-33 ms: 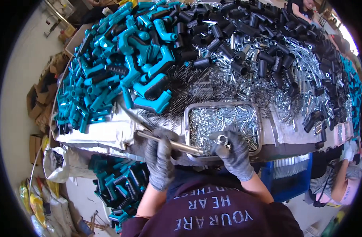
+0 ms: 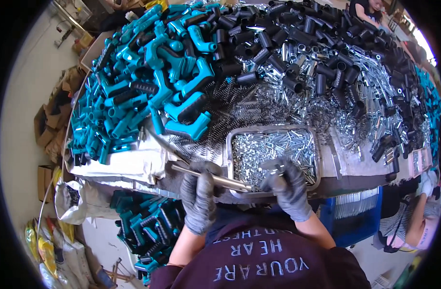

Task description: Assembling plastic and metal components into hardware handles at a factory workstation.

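Right hand [image 2: 292, 190] is turning metal ring [image 2: 278, 169] edge-on, fingers pinching it.
Left hand [image 2: 198, 195] is holding silver rod [image 2: 231, 183], fingers curling round, tip showing by tray's [image 2: 318, 159] near-left corner.

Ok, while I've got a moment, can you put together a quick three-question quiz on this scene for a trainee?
1. Which hand holds the long, slender silver metal rod?

2. What fills the rectangular plastic tray?
A) White buttons
B) Small silver metal parts
C) Wooden pegs

3. True or false: the blue plastic bin is on the person's right.

Key: 1. The grey-gloved left hand. 2. B. 3. True.
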### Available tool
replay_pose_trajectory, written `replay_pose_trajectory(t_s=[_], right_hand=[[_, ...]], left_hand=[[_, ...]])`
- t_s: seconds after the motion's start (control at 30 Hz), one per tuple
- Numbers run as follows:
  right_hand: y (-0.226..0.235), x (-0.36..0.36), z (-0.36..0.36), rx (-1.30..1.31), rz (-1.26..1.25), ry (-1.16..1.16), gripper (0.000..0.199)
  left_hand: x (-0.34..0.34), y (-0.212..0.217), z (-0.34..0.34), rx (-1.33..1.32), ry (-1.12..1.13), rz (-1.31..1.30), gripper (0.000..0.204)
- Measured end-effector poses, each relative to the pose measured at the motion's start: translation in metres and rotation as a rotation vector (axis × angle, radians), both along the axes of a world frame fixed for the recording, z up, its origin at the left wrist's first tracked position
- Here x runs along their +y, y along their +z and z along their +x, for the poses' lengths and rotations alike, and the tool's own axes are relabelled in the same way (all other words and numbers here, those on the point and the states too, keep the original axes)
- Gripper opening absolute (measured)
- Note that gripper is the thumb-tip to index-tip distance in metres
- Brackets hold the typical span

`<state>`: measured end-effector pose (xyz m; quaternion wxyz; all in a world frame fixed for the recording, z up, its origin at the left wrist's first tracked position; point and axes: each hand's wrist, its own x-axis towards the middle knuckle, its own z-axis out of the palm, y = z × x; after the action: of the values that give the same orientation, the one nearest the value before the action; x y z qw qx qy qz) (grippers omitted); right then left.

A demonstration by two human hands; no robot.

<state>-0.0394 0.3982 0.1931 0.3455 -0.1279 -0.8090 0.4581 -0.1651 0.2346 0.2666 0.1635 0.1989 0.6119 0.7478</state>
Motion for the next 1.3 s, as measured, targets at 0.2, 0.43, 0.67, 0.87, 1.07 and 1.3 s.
replay_pose_trajectory(t_s=[0.2,0.43,0.67,0.87,1.07,1.3], right_hand=[[0.032,-0.012,0.009,0.022,-1.268,0.219,0.054],[0.034,0.001,0.007,-0.182,-1.147,0.376,0.061],[0.052,0.007,0.002,-0.188,-1.0,0.288,0.052],[0.068,0.058,0.003,-0.213,-0.848,0.171,0.035],[0.047,0.049,-0.039,-0.08,-0.099,0.176,0.042],[0.071,0.045,-0.063,-0.462,0.109,0.424,0.028]], left_hand=[[0.016,0.009,0.007,0.138,-0.013,-0.121,0.041],[0.038,0.019,0.002,0.321,-0.338,-0.373,0.031],[0.045,0.015,-0.011,0.453,-0.56,-0.301,0.039],[0.006,0.003,-0.042,-0.015,-0.41,-0.367,0.048],[-0.002,-0.003,-0.036,-0.082,-0.245,-0.211,0.039],[-0.006,0.001,-0.05,0.418,-0.485,-0.615,0.045]])
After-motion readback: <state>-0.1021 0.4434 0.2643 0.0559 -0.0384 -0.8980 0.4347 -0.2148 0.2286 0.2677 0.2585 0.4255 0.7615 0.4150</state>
